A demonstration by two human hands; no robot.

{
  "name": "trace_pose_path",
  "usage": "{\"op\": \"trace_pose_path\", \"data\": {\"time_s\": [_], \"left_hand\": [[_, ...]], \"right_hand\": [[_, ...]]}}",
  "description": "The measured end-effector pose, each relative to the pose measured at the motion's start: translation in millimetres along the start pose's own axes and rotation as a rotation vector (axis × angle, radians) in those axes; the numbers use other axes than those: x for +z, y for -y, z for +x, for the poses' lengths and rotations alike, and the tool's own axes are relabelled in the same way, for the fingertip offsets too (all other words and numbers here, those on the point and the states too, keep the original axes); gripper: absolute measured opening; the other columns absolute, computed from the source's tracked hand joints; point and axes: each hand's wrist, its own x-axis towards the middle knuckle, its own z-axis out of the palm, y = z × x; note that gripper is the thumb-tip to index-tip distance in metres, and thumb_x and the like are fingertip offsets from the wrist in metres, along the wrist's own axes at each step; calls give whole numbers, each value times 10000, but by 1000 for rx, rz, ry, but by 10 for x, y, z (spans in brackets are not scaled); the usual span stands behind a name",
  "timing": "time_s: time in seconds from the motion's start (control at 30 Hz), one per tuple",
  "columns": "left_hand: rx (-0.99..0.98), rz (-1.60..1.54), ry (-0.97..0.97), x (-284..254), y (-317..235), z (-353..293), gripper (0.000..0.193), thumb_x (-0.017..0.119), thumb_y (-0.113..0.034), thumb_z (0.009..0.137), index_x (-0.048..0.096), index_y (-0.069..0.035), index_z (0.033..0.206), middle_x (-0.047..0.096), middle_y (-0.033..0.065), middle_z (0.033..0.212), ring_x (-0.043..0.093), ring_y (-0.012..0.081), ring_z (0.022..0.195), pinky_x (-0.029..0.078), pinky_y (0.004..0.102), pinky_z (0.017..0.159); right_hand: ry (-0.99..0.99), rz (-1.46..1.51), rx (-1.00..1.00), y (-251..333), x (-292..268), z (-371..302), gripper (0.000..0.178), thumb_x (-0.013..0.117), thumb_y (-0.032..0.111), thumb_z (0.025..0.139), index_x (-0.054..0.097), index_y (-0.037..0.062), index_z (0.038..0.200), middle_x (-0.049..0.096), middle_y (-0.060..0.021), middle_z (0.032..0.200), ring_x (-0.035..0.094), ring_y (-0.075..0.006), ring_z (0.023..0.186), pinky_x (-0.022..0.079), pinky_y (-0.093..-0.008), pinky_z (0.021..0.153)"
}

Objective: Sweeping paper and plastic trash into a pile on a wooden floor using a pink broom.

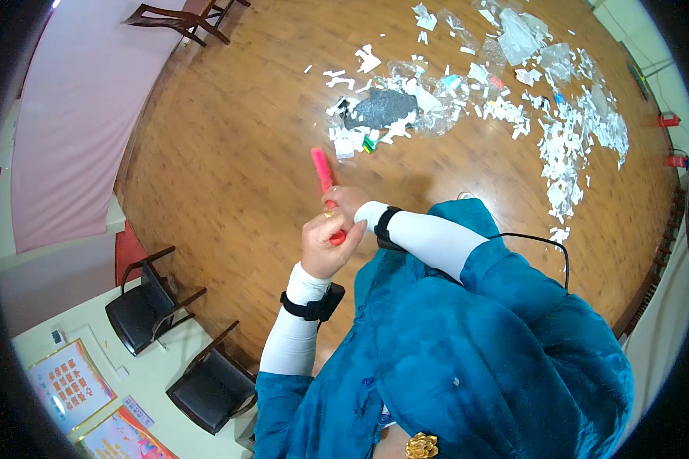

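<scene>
In front of my body both hands are closed around a red stick [321,170], one above the other. My left hand [324,249] grips the end closest to me, with a bit of red showing below the thumb. Just beyond it my right hand [347,200] wraps the same stick. A pinkish far part points up and slightly left over the wooden floor [230,153]. What kind of tool it is cannot be made out. Past its tip lies a heap of white scraps and clear plastic, with a dark grey plastic bag [385,109] in it.
More white paper scraps [563,164] spread across the floor to the right. Two black chairs [210,389] stand at the lower left near a wall with posters [73,386]. A wooden folding chair [184,21] is at the top left, beside a pink cloth [84,130].
</scene>
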Motion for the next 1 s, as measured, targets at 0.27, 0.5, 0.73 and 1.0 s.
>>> {"op": "trace_pose_path", "data": {"time_s": [0.27,0.5,0.73,1.0], "left_hand": [[4,-266,-211,-439,-127,-346,300,615,76,814,433,-29,601,540,58,590,549,214,589,510,436,763],[16,-233,-146,-642,-727,-581,279,653,12,805,474,-18,593,548,74,605,542,209,560,486,371,647],[-156,10,-85,-224,-273,-597,187,653,56,810,544,2,669,574,72,619,531,181,559,426,303,569],[-12,-333,-249,-277,-350,-429,299,588,108,818,426,-23,603,533,60,599,539,194,582,512,415,690]], "right_hand": [[-58,-394,22,403,-236,-26,86,643,145,783,641,65,811,623,-144,829,653,-339,776,532,-449,655],[133,-257,-79,1017,-75,-377,115,667,170,763,652,57,777,638,-162,816,659,-355,769,529,-447,646],[256,-71,29,503,265,-505,125,662,197,769,664,81,813,655,-143,865,659,-352,836,524,-464,700],[68,-330,108,563,-364,-422,156,693,219,792,667,80,857,635,-146,865,658,-346,796,538,-452,695]]}}
